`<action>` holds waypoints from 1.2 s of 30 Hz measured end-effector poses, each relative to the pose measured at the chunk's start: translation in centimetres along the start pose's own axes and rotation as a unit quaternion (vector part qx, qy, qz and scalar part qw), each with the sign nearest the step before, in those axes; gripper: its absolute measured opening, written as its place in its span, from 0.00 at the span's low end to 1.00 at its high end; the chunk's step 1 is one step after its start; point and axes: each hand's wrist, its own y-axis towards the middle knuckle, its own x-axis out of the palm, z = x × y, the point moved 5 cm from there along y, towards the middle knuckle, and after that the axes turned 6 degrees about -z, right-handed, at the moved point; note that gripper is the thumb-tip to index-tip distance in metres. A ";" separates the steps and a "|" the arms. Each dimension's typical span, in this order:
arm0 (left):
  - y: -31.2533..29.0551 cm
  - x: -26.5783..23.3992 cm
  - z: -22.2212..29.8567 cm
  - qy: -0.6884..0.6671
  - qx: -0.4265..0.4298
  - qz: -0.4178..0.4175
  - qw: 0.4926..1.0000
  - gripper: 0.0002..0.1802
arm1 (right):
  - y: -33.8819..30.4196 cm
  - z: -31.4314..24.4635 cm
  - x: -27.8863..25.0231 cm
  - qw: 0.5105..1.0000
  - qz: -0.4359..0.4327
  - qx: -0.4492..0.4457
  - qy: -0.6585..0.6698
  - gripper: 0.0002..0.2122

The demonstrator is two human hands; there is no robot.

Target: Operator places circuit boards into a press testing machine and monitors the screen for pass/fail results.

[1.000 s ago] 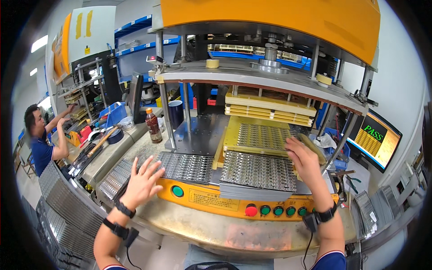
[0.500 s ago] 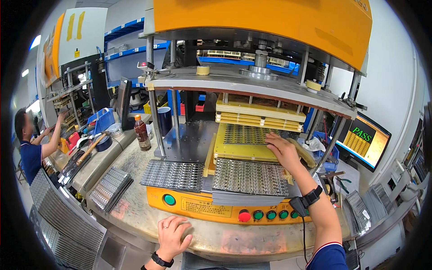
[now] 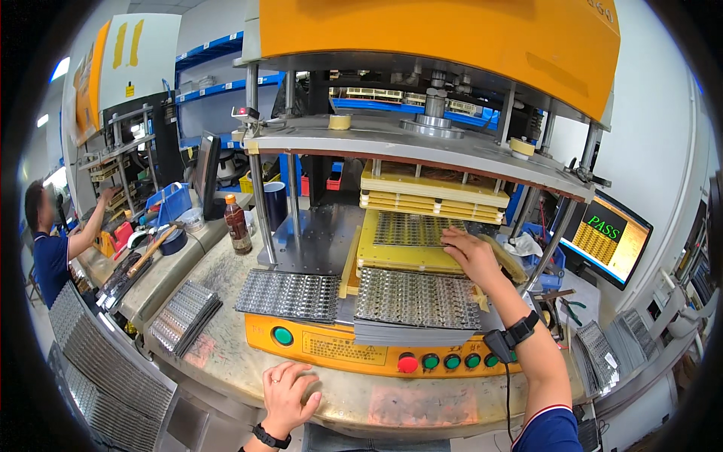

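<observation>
My right hand (image 3: pixel 472 260) reaches over the yellow fixture plate (image 3: pixel 407 260) of a bench press, fingers stretched out. Its fingertips touch the right end of a grid-patterned metallic panel (image 3: pixel 407 228) lying on that plate; the thumb is mostly hidden. Near the bench's front edge hovers my left hand (image 3: pixel 288 398), fingers loosely bent and apart, with nothing in it. Between the hands, in front of the fixture, a stack of similar panels (image 3: pixel 416 301) sits on the press base. Another group of panels (image 3: pixel 288 294) lies to its left.
Above the plate hangs a yellow upper fixture (image 3: pixel 433 192) between metal posts. Buttons, including a red one (image 3: pixel 407 364), line the press front. More panels (image 3: pixel 184 316) lie at left, near a brown bottle (image 3: pixel 237 226). A monitor (image 3: pixel 606 233) stands right; a co-worker (image 3: pixel 56 245) is far left.
The view has shifted slightly. My right fingertips have moved a little at the panel's right end, while my left hand stays put. At far left, the co-worker's arm has shifted.
</observation>
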 end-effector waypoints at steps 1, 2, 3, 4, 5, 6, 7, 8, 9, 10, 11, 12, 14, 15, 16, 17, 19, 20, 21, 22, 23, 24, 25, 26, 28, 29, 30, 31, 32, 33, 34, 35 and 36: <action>0.0 0.0 0.0 0.000 -0.001 0.000 1.000 0.15 | 0.0 0.0 -0.1 1.000 0.001 0.000 0.000 0.11; 0.0 0.0 0.0 -0.001 -0.002 0.001 1.000 0.15 | 0.1 0.0 -0.1 1.000 -0.013 0.002 -0.007 0.11; 0.0 0.1 0.0 0.000 -0.001 0.001 1.000 0.15 | 0.2 0.1 -0.1 1.000 -0.026 0.005 -0.015 0.12; 0.0 0.1 0.1 0.000 -0.001 0.000 1.000 0.14 | 0.2 0.2 -0.1 1.000 -0.025 0.005 -0.015 0.12; 0.0 0.1 0.1 -0.001 -0.002 0.000 1.000 0.14 | 0.3 0.3 0.0 0.999 -0.032 0.001 -0.014 0.12; 0.0 0.0 0.1 0.000 -0.002 -0.001 1.000 0.14 | 0.4 0.2 0.1 0.999 -0.039 -0.003 -0.011 0.12; -0.1 0.0 0.0 -0.001 -0.004 -0.002 1.000 0.14 | 0.7 0.2 0.1 0.999 -0.039 -0.003 -0.010 0.12; -0.1 0.0 0.0 -0.001 -0.005 -0.003 1.000 0.14 | 1.0 0.2 0.2 0.999 -0.051 -0.001 -0.004 0.12; -0.1 0.0 0.0 -0.002 -0.005 -0.004 1.000 0.14 | 1.1 0.2 0.1 0.998 -0.064 0.002 0.001 0.12; -0.1 0.0 0.0 -0.002 -0.005 -0.004 1.000 0.13 | 1.2 0.2 -0.1 0.998 -0.064 0.003 0.002 0.12; -0.1 0.1 -0.1 -0.002 -0.006 -0.005 1.000 0.13 | 1.3 0.2 -0.1 0.997 -0.079 0.000 0.000 0.12; 0.0 0.1 0.0 -0.002 -0.005 -0.006 1.000 0.13 | 1.3 0.2 -0.2 0.996 -0.094 -0.002 -0.002 0.12; 0.4 0.1 0.1 -0.002 0.004 0.007 1.000 0.12 | 1.0 0.6 -0.7 0.993 -0.115 0.005 -0.012 0.13; 0.5 0.1 0.0 -0.001 0.005 0.006 1.000 0.12 | 1.0 0.3 -0.8 0.990 -0.136 0.009 -0.018 0.15; 0.6 0.3 -0.1 -0.013 0.002 -0.001 1.000 0.11 | 0.7 -0.2 -1.2 0.991 -0.134 0.011 -0.019 0.15; 0.8 0.5 -0.2 -0.025 0.001 -0.008 1.000 0.11 | -0.2 -0.8 -2.0 0.990 -0.129 0.022 -0.048 0.16; 0.1 0.4 -0.6 -0.022 -0.022 -0.022 0.999 0.10 | -1.3 -4.9 -3.0 0.990 -0.131 0.000 -0.049 0.17; 0.1 0.6 -0.8 -0.032 -0.037 -0.036 0.998 0.09 | -2.4 -7.8 -4.0 0.990 -0.138 -0.021 -0.035 0.16; 0.1 0.6 -0.9 -0.033 -0.034 -0.036 0.998 0.09 | -3.7 -10.2 -4.0 0.989 -0.130 -0.049 -0.058 0.16; 0.1 0.6 -1.2 -0.056 -0.053 -0.041 0.996 0.08 | -5.0 -12.4 -3.9 0.986 -0.122 -0.077 -0.081 0.16; 0.1 0.6 -1.3 -0.080 -0.069 -0.045 0.993 0.07 | -6.0 -14.5 -4.2 0.985 -0.122 -0.084 -0.087 0.17; 0.4 0.7 -0.9 -0.083 -0.059 -0.046 0.994 0.07 | -6.8 -15.9 -4.4 0.984 -0.121 -0.088 -0.096 0.17; 0.8 0.5 -0.9 -0.048 -0.073 -0.002 0.996 0.09 | -7.3 -16.3 -4.1 0.985 -0.115 -0.080 -0.102 0.17; 1.0 0.1 -0.8 -0.014 -0.087 0.044 0.995 0.12 | -7.7 -16.7 -4.1 0.987 -0.091 -0.081 -0.103 0.17; 1.5 0.5 -1.1 0.004 -0.096 0.035 0.995 0.16 | -8.0 -16.9 -4.2 0.989 -0.059 -0.078 -0.107 0.17; 1.1 0.9 -1.8 0.022 -0.113 0.017 0.993 0.16 | -7.9 -17.0 -3.9 0.990 -0.062 -0.080 -0.098 0.16; 0.9 1.2 -2.5 0.039 -0.132 -0.001 0.990 0.16 | -7.8 -17.0 -3.6 0.990 -0.065 -0.084 -0.089 0.15; 1.7 0.5 -0.7 0.086 -0.100 0.059 0.990 0.11 | -7.9 -17.0 -3.4 0.990 -0.056 -0.093 -0.091 0.15; 1.6 0.4 -0.9 0.086 -0.094 0.061 0.990 0.11 | -8.1 -17.0 -3.3 0.990 -0.051 -0.091 -0.095 0.15; 1.6 0.4 -1.2 0.065 -0.101 0.043 0.992 0.13 | -8.3 -16.9 -3.2 0.990 -0.038 -0.098 -0.094 0.16; 1.6 0.4 -1.4 0.045 -0.108 0.023 0.993 0.16 | -8.5 -16.8 -3.1 0.990 -0.026 -0.106 -0.094 0.17; 1.6 0.0 -1.1 0.021 -0.084 0.068 0.994 0.14 | -8.7 -16.7 -3.2 0.989 -0.021 -0.108 -0.096 0.18; 1.5 -0.1 -1.2 0.021 -0.080 0.067 0.994 0.14 | -8.7 -16.6 -3.1 0.989 -0.018 -0.105 -0.098 0.18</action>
